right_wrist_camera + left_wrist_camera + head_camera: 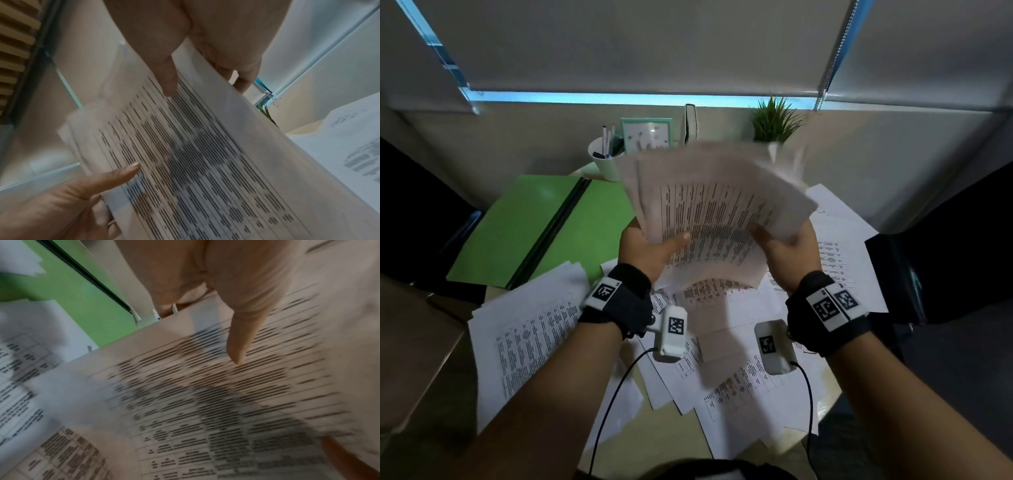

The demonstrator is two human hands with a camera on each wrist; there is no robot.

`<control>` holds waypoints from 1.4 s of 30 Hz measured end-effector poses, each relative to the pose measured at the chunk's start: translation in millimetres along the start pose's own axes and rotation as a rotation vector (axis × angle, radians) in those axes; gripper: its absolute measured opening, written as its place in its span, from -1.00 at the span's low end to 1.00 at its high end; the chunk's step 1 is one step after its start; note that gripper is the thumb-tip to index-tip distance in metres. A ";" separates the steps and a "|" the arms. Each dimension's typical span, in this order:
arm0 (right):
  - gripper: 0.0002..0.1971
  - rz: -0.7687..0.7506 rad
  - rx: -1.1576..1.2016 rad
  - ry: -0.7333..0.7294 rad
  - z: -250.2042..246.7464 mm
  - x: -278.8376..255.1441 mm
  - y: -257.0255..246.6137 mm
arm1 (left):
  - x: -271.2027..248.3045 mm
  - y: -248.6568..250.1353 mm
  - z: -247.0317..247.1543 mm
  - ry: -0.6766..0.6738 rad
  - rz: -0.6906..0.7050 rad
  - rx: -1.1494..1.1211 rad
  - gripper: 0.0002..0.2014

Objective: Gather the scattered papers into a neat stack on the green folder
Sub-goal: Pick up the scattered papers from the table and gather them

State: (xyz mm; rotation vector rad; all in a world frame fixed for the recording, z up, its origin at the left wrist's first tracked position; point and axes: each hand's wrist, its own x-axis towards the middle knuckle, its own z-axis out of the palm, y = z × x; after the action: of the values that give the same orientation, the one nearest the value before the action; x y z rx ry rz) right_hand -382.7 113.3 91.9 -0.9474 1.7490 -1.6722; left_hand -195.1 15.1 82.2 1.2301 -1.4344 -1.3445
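Both hands, left hand (650, 245) and right hand (789, 245), are clamping a sheaf of papers (717, 209) in their grip; loose sheets (534, 329) beneath are still awaiting collection, green folder (517, 233) lying bare to its left.

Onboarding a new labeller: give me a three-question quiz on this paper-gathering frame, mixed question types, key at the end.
1. True or false: both hands hold the bundle of papers above the desk.
2. The green folder lies: A) open, left of the bundle; B) closed, under the loose sheets; C) in the left hand.
3. Fill in: the left hand lays its ___ across the printed face of the bundle.

Key: 1 true, with the right hand on the other side. 2 A. 3 thumb; loose sheets remain on the desk.
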 end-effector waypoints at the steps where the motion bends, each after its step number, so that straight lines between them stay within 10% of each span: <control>1: -0.59 0.010 0.013 0.001 -0.8 -0.8 0.4 | 1.2 -1.8 -0.4 0.001 -0.001 -0.008 -0.61; 14: -0.75 -0.106 -0.055 -0.082 55.5 9.2 -21.7 | 3.2 7.0 -34.0 0.127 -0.027 0.069 -0.76; 24: -0.97 0.215 -0.333 -0.645 147.3 -41.7 25.6 | -24.4 -35.9 -185.5 0.470 -0.327 0.057 -0.61; 33: -0.97 0.548 -0.359 -0.801 227.7 -98.7 78.2 | -68.7 -111.7 -245.0 0.446 -0.722 0.302 -0.66; 42: -0.73 0.545 -0.598 -0.853 242.3 -119.1 93.5 | -68.3 -148.6 -264.8 0.469 -0.842 0.404 -0.61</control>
State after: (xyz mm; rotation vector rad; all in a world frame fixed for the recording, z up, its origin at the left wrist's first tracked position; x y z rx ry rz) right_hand -131.8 56.6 -32.5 -1.0692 1.6531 -0.2915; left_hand 94.7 30.7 -30.2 2.4076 -0.8794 -1.1467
